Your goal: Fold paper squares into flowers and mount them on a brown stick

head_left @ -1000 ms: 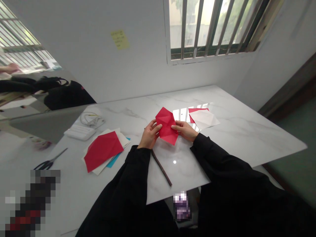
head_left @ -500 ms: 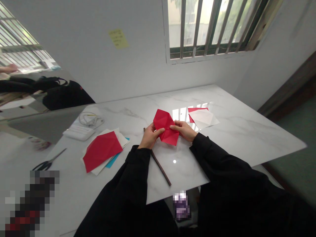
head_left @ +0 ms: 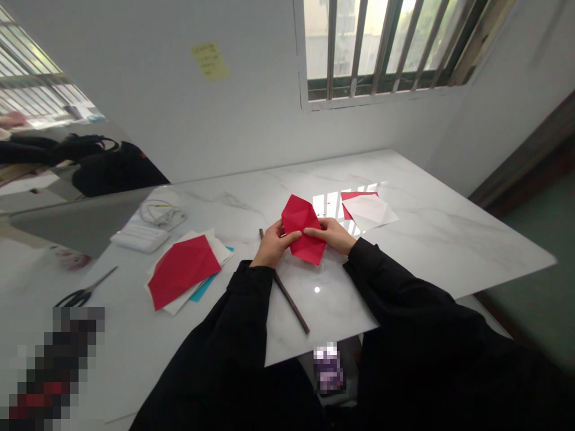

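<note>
Centrally, both hands [head_left: 297, 239] pinch red paper [head_left: 303, 222] | dark stick [head_left: 291, 301] partly under left forearm [head_left: 256, 299]

Dark stick [head_left: 291, 301]: middle hidden by left hand [head_left: 272, 245]. Yellow note [head_left: 211, 60]: writing illegible. Window [head_left: 344, 45]: top cut off.

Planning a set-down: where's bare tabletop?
Bare: marbled table right of the white sheet; a patch between the dark stick and right sleeve. Crowded: left side (paper stack, scissors, white box); centre, where left hand and right hand hold folded red paper.
</note>
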Motion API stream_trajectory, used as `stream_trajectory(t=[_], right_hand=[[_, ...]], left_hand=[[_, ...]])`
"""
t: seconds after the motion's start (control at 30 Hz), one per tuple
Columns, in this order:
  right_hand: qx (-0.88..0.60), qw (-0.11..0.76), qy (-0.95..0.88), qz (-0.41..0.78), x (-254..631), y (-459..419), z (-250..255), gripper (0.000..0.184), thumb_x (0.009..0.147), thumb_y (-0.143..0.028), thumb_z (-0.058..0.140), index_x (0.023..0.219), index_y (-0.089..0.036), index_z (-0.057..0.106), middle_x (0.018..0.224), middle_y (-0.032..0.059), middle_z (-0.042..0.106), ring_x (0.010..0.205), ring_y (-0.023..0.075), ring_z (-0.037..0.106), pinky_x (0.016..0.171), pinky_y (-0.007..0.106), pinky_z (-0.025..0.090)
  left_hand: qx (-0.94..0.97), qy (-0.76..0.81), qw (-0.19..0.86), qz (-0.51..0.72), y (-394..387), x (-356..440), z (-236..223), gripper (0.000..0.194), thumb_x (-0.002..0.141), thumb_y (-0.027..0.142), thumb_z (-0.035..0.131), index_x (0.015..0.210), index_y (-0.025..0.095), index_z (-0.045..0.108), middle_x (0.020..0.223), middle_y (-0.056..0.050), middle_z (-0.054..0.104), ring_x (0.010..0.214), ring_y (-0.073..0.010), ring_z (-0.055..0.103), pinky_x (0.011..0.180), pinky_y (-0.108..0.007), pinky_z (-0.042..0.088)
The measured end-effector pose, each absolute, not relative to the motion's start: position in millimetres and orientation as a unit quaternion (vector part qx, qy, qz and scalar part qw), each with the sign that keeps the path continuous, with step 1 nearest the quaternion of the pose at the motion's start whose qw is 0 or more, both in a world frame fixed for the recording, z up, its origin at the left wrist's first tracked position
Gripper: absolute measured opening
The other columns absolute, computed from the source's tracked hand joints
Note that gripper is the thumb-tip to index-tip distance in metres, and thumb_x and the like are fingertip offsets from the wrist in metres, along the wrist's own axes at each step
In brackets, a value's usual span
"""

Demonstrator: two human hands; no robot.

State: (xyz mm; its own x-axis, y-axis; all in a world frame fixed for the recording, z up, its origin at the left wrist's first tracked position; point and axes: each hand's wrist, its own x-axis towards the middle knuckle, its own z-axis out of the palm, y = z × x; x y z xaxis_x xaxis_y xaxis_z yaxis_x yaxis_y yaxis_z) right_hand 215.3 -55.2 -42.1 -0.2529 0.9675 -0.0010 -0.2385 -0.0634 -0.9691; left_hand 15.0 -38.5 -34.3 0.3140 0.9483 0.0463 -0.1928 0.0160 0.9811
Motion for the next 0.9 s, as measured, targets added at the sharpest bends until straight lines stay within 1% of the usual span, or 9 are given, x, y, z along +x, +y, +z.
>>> stream_trajectory(t=[0.2,0.33,0.47,0.57,0.63,0.7,0.77,0.83,0.9], right_hand=[[-0.381,0.474,-0.488,0.626,215.7,-54.9,-43.2,0.04,0.073,-0.049,0.095,0.093,-0.016,0.082,0.092,0.0084,0.082,0.076,0.0197,0.073,0.072,0.032,0.059],[-0.392,0.497,-0.461,0.622,216.8,-50.3,-48.2,0.042,0.07,-0.05,0.097,0.089,-0.016,0.081,0.09,0.0083,0.081,0.076,0.0202,0.074,0.073,0.033,0.06],[-0.4,0.579,-0.369,0.607,220.2,-41.6,-54.3,0.04,0.069,-0.045,0.098,0.09,-0.017,0.079,0.094,0.0083,0.082,0.083,0.021,0.075,0.079,0.033,0.062],[-0.395,0.61,-0.321,0.607,223.2,-35.6,-57.7,0.035,0.072,-0.039,0.096,0.091,-0.017,0.076,0.093,0.0078,0.082,0.086,0.0216,0.076,0.082,0.034,0.064],[-0.394,0.611,-0.313,0.61,224.3,-33.2,-59.7,0.033,0.073,-0.036,0.095,0.091,-0.017,0.075,0.091,0.0079,0.081,0.085,0.0218,0.077,0.082,0.034,0.064],[-0.396,0.61,-0.316,0.609,224.2,-32.1,-61.7,0.032,0.073,-0.036,0.095,0.09,-0.017,0.075,0.092,0.0081,0.081,0.084,0.0215,0.077,0.081,0.033,0.064],[-0.4,0.611,-0.32,0.604,223.6,-31.7,-63.3,0.032,0.072,-0.035,0.096,0.089,-0.017,0.075,0.093,0.008,0.081,0.082,0.0208,0.076,0.079,0.033,0.065],[-0.405,0.611,-0.321,0.6,223.2,-31.6,-64.0,0.032,0.072,-0.035,0.096,0.088,-0.017,0.075,0.092,0.0078,0.081,0.081,0.0204,0.076,0.078,0.033,0.065],[-0.408,0.608,-0.325,0.599,223.3,-31.8,-63.7,0.031,0.073,-0.035,0.095,0.089,-0.017,0.075,0.092,0.0078,0.081,0.082,0.0205,0.076,0.079,0.034,0.065]], left_hand=[[0.533,0.362,0.614,0.455,-40.3,16.1,-33.4,0.069,0.065,0.039,0.096,0.124,0.017,0.07,0.119,-0.014,0.079,0.106,-0.0301,0.076,0.092,-0.042,0.062],[0.505,0.379,0.627,0.456,-39.1,14.4,-29.4,0.07,0.07,0.039,0.091,0.132,0.019,0.065,0.111,-0.011,0.079,0.095,-0.0245,0.076,0.082,-0.036,0.063],[0.521,0.375,0.617,0.455,-40.6,10.3,-20.9,0.082,0.071,0.028,0.085,0.148,0.028,0.057,0.116,-0.007,0.075,0.078,-0.0143,0.072,0.073,-0.028,0.06],[0.601,0.354,0.561,0.446,-44.7,10.4,-16.5,0.086,0.07,0.02,0.081,0.152,0.032,0.056,0.122,-0.007,0.072,0.076,-0.0129,0.071,0.075,-0.03,0.06],[0.668,0.354,0.488,0.437,-47.2,12.2,-16.5,0.072,0.073,0.02,0.081,0.143,0.029,0.066,0.121,-0.008,0.071,0.076,-0.013,0.07,0.075,-0.03,0.06],[0.715,0.353,0.422,0.431,-48.3,14.2,-18.2,0.051,0.077,0.024,0.083,0.127,0.025,0.076,0.116,-0.008,0.072,0.075,-0.0132,0.069,0.073,-0.029,0.06],[0.729,0.348,0.391,0.441,-48.3,15.5,-20.1,0.032,0.079,0.032,0.085,0.109,0.021,0.081,0.109,-0.009,0.074,0.075,-0.0143,0.069,0.073,-0.029,0.06],[0.723,0.348,0.384,0.456,-47.7,15.9,-20.8,0.025,0.08,0.039,0.087,0.095,0.019,0.082,0.104,-0.009,0.075,0.076,-0.0158,0.069,0.076,-0.031,0.061],[0.714,0.356,0.386,0.463,-47.4,16.0,-20.0,0.027,0.08,0.042,0.088,0.092,0.019,0.082,0.103,-0.01,0.076,0.078,-0.0167,0.07,0.078,-0.032,0.061]])
